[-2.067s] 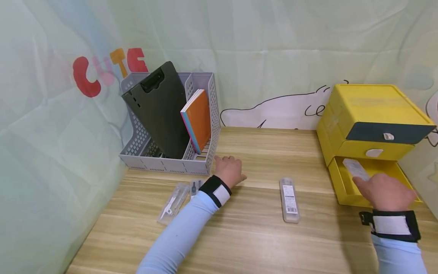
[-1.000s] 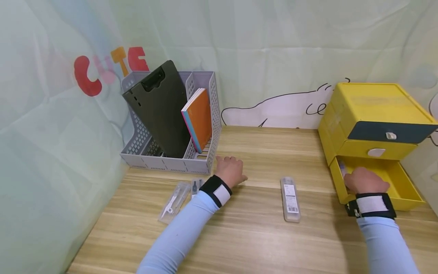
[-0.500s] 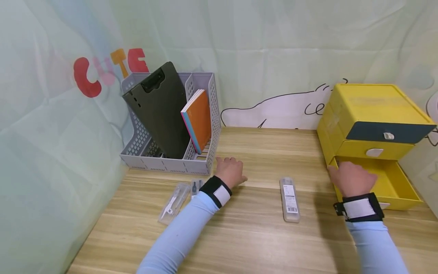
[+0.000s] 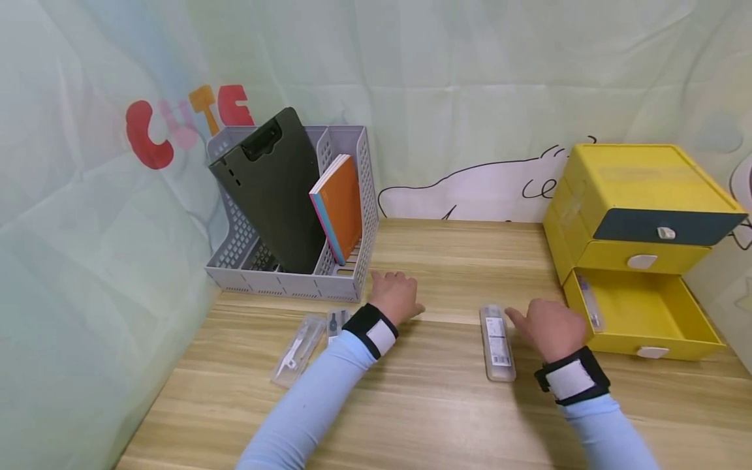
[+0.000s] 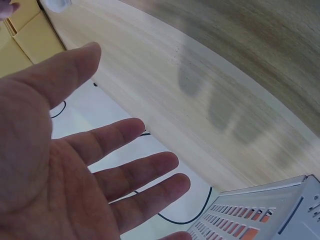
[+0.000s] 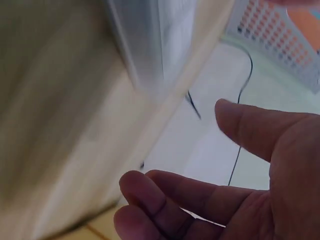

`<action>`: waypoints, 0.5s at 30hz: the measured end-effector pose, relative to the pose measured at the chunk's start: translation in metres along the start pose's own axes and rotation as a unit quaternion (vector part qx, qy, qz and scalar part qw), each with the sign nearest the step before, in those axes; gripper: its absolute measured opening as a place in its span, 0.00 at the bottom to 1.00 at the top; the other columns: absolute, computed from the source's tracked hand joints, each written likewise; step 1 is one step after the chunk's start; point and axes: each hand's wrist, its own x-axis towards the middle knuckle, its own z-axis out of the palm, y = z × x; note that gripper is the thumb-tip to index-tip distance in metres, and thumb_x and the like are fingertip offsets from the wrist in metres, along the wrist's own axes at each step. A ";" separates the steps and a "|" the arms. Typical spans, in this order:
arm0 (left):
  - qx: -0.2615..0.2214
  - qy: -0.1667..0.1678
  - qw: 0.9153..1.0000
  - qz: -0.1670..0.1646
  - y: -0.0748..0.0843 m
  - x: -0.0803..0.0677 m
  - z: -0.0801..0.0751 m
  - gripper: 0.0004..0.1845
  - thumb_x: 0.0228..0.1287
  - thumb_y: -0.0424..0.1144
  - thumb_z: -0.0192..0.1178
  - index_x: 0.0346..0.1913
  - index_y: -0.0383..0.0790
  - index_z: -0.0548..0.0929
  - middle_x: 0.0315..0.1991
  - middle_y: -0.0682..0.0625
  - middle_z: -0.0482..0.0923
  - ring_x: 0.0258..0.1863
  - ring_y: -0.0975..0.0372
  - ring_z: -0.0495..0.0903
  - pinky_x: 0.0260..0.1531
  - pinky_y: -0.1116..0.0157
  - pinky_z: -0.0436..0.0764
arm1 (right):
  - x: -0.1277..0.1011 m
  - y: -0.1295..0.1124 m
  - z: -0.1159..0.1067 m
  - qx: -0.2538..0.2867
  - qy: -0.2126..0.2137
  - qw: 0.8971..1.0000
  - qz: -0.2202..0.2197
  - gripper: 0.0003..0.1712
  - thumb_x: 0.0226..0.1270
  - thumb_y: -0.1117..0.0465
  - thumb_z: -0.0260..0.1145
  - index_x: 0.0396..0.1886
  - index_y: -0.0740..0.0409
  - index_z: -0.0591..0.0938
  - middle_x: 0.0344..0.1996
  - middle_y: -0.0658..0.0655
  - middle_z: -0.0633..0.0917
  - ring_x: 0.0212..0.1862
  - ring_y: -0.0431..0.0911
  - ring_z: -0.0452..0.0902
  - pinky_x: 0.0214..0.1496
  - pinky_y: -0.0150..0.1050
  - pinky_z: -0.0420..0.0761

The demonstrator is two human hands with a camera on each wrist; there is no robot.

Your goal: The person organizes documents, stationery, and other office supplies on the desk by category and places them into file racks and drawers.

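Note:
My right hand (image 4: 551, 326) hovers over the table between the pulled-out yellow drawer and a translucent plastic case (image 4: 497, 343) with a white label. Its thumb is spread from the loosely bent fingers, and nothing is between them. In the right wrist view the labelled case (image 6: 157, 45) lies beyond the fingers without touching them. My left hand (image 4: 395, 297) stays near the front right corner of the grey file rack, fingers relaxed and holding nothing. Another clear case (image 4: 590, 303) lies along the left wall inside the drawer (image 4: 640, 307).
A grey file rack (image 4: 282, 285) holds a black clipboard (image 4: 276, 189) and an orange-covered book (image 4: 343, 209). Before it lie a clear case with a white tool (image 4: 298, 349) and a second small case (image 4: 337, 321), partly behind the left wrist. The yellow drawer cabinet (image 4: 658, 176) stands at right.
My right hand carried a clear case into the open drawer, let it go by the left wall, then moved left toward the labelled case. My left hand has stayed in place.

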 end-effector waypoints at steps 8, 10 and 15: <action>-0.006 0.008 1.000 0.002 0.000 -0.002 0.000 0.30 0.62 0.62 0.63 0.56 0.43 0.83 0.54 0.42 0.81 0.57 0.48 0.77 0.62 0.37 0.64 | -0.011 -0.025 0.020 -0.028 -0.027 0.999 -0.005 0.39 0.60 0.27 0.61 0.12 0.58 0.74 0.10 0.51 0.67 0.15 0.45 0.67 0.19 0.35 0.59; -0.007 0.011 1.000 0.002 0.000 -0.002 0.000 0.29 0.62 0.62 0.64 0.56 0.43 0.83 0.53 0.42 0.81 0.57 0.48 0.77 0.61 0.38 0.64 | -0.012 -0.028 0.023 -0.034 -0.044 0.998 -0.001 0.40 0.58 0.26 0.63 0.16 0.60 0.76 0.12 0.53 0.71 0.16 0.46 0.70 0.19 0.36 0.61; -0.004 0.011 1.000 0.003 -0.001 -0.002 0.002 0.29 0.62 0.62 0.64 0.56 0.44 0.83 0.53 0.42 0.81 0.56 0.48 0.77 0.61 0.39 0.65 | -0.012 -0.030 0.028 -0.034 -0.073 0.997 -0.002 0.39 0.54 0.28 0.68 0.22 0.63 0.78 0.15 0.56 0.76 0.19 0.48 0.74 0.20 0.37 0.67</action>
